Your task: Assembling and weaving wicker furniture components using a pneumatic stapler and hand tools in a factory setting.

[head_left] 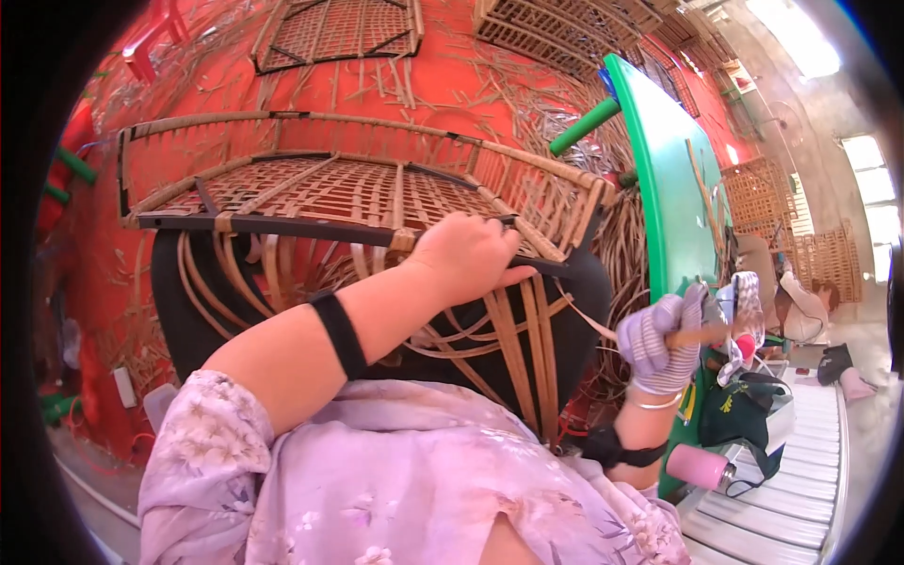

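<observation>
A woven rattan panel (367,191) with raised sides and a dark front rail lies across my lap area. My left hand (466,250), bare, is closed over the rail near its right part, fingers curled on the weave and thumb below. My right hand (659,341), in a striped glove, is closed in a fist to the right of the panel. A thin pale rattan strip (591,320) runs from the panel's right corner into this fist. From the fist's other side sticks a blurred brown piece (699,335); whether it belongs to the strip I cannot tell.
Loose rattan strips (523,353) hang below the rail over a black surface. A green table (673,179) stands at right, with a pink bottle (699,466) and dark bag (749,414) near a white slatted bench (800,471). Scraps litter the red floor around another woven panel (339,33).
</observation>
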Action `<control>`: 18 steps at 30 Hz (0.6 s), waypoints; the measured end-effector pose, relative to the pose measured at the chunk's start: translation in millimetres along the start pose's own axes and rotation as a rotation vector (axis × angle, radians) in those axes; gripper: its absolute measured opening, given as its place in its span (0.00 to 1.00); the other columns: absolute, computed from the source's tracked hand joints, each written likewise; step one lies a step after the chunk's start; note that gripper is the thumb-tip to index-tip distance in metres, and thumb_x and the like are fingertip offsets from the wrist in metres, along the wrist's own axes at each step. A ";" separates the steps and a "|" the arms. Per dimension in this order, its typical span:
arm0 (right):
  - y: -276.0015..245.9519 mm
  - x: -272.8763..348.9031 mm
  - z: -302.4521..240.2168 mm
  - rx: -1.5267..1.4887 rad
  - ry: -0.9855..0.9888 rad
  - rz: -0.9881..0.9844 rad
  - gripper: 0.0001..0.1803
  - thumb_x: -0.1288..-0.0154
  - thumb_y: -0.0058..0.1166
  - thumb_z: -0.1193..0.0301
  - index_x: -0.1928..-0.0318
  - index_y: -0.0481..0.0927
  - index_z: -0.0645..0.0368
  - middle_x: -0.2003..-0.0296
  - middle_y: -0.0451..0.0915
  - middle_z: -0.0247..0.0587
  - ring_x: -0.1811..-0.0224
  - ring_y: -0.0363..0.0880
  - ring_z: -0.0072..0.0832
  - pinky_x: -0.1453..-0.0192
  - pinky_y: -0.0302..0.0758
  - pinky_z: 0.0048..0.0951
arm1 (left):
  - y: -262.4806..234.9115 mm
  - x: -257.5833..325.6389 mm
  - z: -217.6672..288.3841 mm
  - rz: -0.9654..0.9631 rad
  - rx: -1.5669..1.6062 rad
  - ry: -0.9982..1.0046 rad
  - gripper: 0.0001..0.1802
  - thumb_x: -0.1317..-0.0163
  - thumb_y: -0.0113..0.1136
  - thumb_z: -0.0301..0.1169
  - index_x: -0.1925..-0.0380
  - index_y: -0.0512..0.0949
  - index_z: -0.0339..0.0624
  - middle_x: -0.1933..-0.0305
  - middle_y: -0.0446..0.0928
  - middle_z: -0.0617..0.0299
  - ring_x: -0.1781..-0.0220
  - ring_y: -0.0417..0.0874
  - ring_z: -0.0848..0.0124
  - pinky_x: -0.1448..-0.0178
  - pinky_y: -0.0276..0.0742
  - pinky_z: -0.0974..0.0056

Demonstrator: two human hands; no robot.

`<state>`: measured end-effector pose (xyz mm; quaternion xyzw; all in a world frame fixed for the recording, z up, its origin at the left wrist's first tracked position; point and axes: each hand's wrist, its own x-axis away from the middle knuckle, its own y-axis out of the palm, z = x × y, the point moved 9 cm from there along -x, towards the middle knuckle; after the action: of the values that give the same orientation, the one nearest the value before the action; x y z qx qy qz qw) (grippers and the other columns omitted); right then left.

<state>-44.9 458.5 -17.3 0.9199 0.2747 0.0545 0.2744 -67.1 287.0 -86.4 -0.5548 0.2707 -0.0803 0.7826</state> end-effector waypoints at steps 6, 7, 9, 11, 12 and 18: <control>-3.7 2.4 46.6 1.635 0.427 -0.062 0.21 0.39 0.53 0.73 0.44 0.76 0.54 0.74 0.80 0.44 0.77 0.81 0.34 0.70 0.76 0.32 | 4.6 2.7 -0.5 0.001 0.078 0.023 0.28 0.35 0.48 0.57 0.71 0.76 0.41 0.72 0.80 0.54 0.67 0.85 0.58 0.64 0.79 0.57; 3.8 -3.4 45.5 1.900 0.280 -0.096 0.23 0.42 0.56 0.73 0.44 0.76 0.53 0.74 0.79 0.44 0.74 0.81 0.36 0.67 0.77 0.35 | 3.3 1.1 0.9 -0.004 0.098 0.029 0.28 0.35 0.48 0.57 0.70 0.76 0.40 0.72 0.80 0.54 0.67 0.85 0.57 0.64 0.79 0.57; 10.4 -13.4 46.2 1.962 0.238 -0.045 0.25 0.48 0.63 0.71 0.46 0.78 0.51 0.72 0.75 0.43 0.73 0.78 0.39 0.67 0.75 0.37 | 3.2 2.0 0.8 0.014 0.097 0.030 0.28 0.35 0.49 0.56 0.69 0.76 0.40 0.71 0.80 0.53 0.67 0.84 0.57 0.64 0.79 0.57; 28.0 -21.7 47.6 1.977 0.128 -0.039 0.22 0.49 0.64 0.71 0.50 0.79 0.52 0.69 0.75 0.42 0.71 0.78 0.39 0.67 0.75 0.37 | 6.3 4.9 -3.2 -0.002 0.094 0.023 0.27 0.35 0.49 0.56 0.69 0.76 0.39 0.71 0.80 0.53 0.66 0.84 0.57 0.63 0.79 0.57; 27.2 -25.5 51.3 1.965 0.119 -0.044 0.22 0.49 0.64 0.71 0.50 0.79 0.52 0.69 0.75 0.42 0.71 0.78 0.39 0.67 0.75 0.37 | 7.8 7.0 -5.6 -0.012 0.104 0.021 0.27 0.35 0.49 0.56 0.69 0.76 0.39 0.70 0.80 0.53 0.66 0.84 0.57 0.63 0.79 0.57; 40.2 -20.9 35.1 1.861 -0.479 -0.112 0.13 0.42 0.57 0.79 0.54 0.81 0.59 0.61 0.79 0.45 0.61 0.80 0.41 0.57 0.77 0.35 | 6.5 2.2 -0.1 -0.002 0.101 0.036 0.28 0.34 0.49 0.56 0.68 0.76 0.39 0.69 0.80 0.52 0.65 0.84 0.57 0.62 0.79 0.57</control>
<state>-34.6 402.5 -24.3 0.7414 0.1884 -0.3877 -0.5143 -66.4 288.4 -93.1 -0.5131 0.2799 -0.1044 0.8047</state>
